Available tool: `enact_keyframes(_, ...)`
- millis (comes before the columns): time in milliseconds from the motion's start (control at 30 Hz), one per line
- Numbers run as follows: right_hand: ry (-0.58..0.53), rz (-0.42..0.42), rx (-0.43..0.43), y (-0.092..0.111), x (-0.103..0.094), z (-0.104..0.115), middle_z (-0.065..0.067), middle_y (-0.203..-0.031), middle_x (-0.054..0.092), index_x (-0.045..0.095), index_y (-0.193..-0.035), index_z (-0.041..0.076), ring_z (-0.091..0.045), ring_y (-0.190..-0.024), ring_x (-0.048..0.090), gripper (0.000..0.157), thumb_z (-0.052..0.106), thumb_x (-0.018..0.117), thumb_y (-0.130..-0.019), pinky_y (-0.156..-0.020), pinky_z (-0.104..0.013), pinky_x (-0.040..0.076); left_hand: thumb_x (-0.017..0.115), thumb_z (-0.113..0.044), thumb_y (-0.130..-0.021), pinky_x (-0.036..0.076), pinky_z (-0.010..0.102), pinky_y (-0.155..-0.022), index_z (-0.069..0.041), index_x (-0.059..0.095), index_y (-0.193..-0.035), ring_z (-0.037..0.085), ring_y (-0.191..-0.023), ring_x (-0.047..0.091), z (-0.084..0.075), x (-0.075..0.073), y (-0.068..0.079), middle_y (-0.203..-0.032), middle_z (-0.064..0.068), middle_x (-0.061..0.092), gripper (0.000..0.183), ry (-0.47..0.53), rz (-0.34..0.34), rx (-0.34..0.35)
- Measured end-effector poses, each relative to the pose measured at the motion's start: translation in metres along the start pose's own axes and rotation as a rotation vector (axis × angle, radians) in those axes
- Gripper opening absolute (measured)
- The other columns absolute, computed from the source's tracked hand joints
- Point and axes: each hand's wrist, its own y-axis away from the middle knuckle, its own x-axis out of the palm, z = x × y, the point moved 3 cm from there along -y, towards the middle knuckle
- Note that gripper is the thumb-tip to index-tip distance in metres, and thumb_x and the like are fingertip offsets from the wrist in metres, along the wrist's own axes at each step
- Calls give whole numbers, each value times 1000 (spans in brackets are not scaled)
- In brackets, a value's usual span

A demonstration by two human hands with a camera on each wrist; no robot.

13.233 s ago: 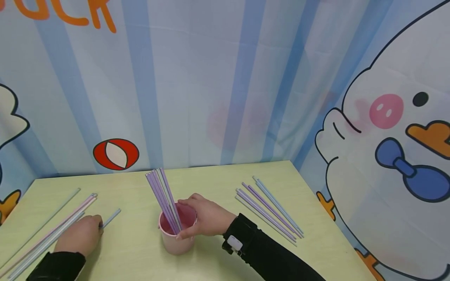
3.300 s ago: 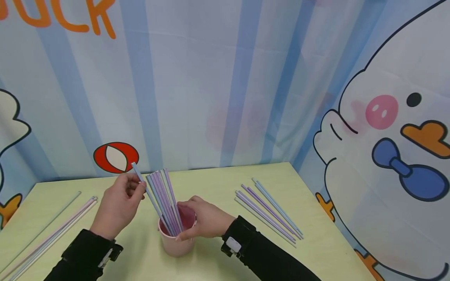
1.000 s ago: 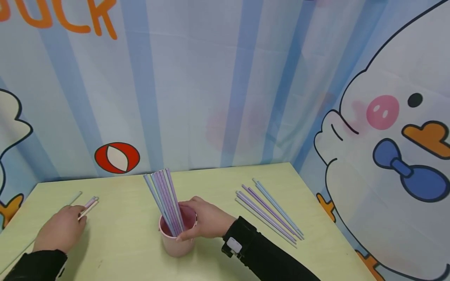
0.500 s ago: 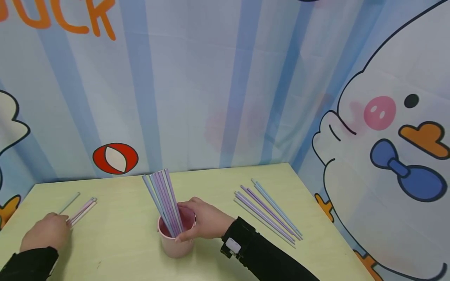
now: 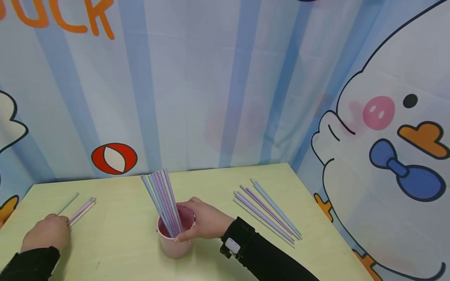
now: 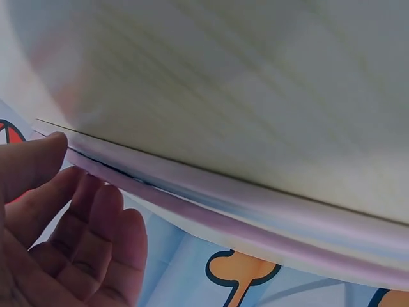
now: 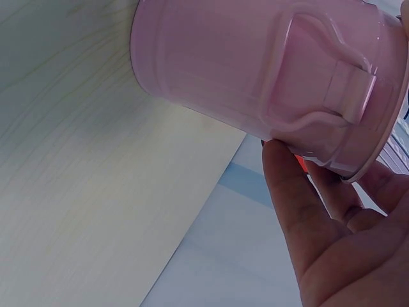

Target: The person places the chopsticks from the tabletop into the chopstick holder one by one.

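Observation:
On the left of the table, my left hand is down at a few thin pastel sticks. In the left wrist view, the thumb and index fingertips meet at the pink stick and the pale ones along it; the other fingers curl below. My right hand grips the rim of a small pink bucket, thumb on the near side. Blue and purple sticks lean to the left inside it. The right wrist view shows the bucket's side handle near the fingers.
A pale green stick lies beyond the left hand, partly covered by it. Right of the bucket, several purple and blue sticks lie on the pale yellow table. A printed curtain hangs behind the table's far edge.
Earlier my left hand put blue sticks into the bucket beside the purple ones. It then returned left to the remaining sticks and slid nearer along them. The right hand stays on the bucket.

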Motion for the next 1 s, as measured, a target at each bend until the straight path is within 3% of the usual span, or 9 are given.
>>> enact_keyframes(400,-10,10,-3,-1,0,-1,4,-117,52,44,-141,23,-4,-104,47,87,56,78,-68,-92,-24,47,57,0,-88,51,52,-63,10,55,-87,33,-66,55,4,5,-2,-71,20,53,11,22,0,-55)
enact_keyframes(633,46,1,-17,-1,1,-1,4,-116,53,44,-141,22,-4,-103,48,87,58,77,-69,-92,-24,47,57,-2,-89,51,52,-63,10,55,-90,34,-67,56,2,7,-5,-73,22,56,12,40,26,-72)
enact_keyframes(800,37,1,-11,-1,0,-1,4,-117,53,44,-141,23,-4,-103,48,87,58,77,-69,-92,-25,48,57,-2,-88,50,53,-61,9,55,-90,35,-66,57,-4,-3,-4,-73,21,58,12,90,-12,-6)
enact_keyframes(1000,32,-7,-15,-1,1,-1,5,-116,53,45,-141,23,-4,-103,47,87,58,77,-68,-92,-24,48,62,-4,-85,49,48,-55,9,55,-91,27,-59,54,-20,-27,0,-71,19,58,16,169,-100,99)
